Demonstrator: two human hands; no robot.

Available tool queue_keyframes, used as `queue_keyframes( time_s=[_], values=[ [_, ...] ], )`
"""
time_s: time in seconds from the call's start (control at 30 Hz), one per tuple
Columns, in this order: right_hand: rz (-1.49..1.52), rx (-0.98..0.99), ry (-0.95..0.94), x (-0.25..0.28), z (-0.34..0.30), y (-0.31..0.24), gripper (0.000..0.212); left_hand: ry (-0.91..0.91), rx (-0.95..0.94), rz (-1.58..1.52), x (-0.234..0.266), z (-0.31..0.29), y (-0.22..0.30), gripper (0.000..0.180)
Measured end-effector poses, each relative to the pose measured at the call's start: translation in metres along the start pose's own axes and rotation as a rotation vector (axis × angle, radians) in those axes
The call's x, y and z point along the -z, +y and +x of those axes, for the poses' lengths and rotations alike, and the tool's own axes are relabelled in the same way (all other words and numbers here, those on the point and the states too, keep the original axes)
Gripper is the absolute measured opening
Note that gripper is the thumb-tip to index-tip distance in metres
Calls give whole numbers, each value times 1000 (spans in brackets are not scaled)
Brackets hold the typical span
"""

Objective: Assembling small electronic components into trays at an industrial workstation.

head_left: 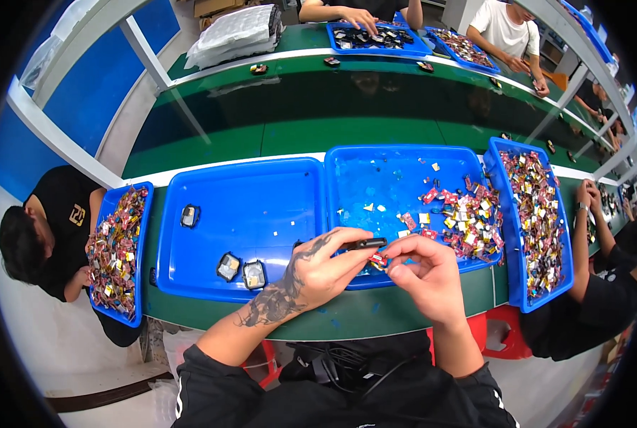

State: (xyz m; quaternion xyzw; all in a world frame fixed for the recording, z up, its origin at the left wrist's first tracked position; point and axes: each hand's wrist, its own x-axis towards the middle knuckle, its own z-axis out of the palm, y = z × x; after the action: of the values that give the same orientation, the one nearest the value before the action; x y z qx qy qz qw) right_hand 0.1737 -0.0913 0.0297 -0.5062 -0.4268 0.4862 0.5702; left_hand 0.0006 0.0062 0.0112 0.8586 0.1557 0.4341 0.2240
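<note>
My left hand (324, 265) grips a small black casing (368, 243), seen nearly edge-on, over the front of the middle tray. Close beside it, thumb and fingers of my right hand (430, 277) pinch a small red-and-yellow part (379, 259), right under the casing; whether the two are joined I cannot tell. Behind my hands, the blue middle tray (404, 151) holds a heap of small red, white and yellow parts (472, 217) on its right side. In the blue left tray (211, 235) lie several black-rimmed casings, among them one with a pale square face (254, 274).
Narrow blue trays full of small parts stand on the far left (145, 214) and at the right (500, 160). Beyond a white rail runs a green conveyor belt (297, 107) carrying several small pieces. Other people work on both sides and across. White wrapped stacks (236, 36) sit at the back.
</note>
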Motion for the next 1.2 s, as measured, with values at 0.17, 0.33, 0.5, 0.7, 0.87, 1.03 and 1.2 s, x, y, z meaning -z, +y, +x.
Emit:
queue_keyframes(
  time_s=[0.17,0.33,0.5,0.7,0.87,1.03,1.2],
  values=[
    [-317,132,102,-8,7,-6,7,8,-107,110,0,-4,-5,21],
    [-490,312,106,0,6,-4,7,-170,560,-518,4,-1,-2,19],
    [-372,283,123,-5,3,2,16,-217,961,-1039,1,1,0,19],
    [-429,280,236,-17,9,8,26,-93,759,-892,-5,-4,3,32],
    [-327,350,379,-24,10,23,24,-64,685,-921,-6,-2,6,35],
    [-381,339,404,-24,11,20,25,42,785,-1001,-12,-6,7,32],
    [-363,275,351,-20,10,16,32,51,750,-980,-14,-8,6,31]
  ],
)
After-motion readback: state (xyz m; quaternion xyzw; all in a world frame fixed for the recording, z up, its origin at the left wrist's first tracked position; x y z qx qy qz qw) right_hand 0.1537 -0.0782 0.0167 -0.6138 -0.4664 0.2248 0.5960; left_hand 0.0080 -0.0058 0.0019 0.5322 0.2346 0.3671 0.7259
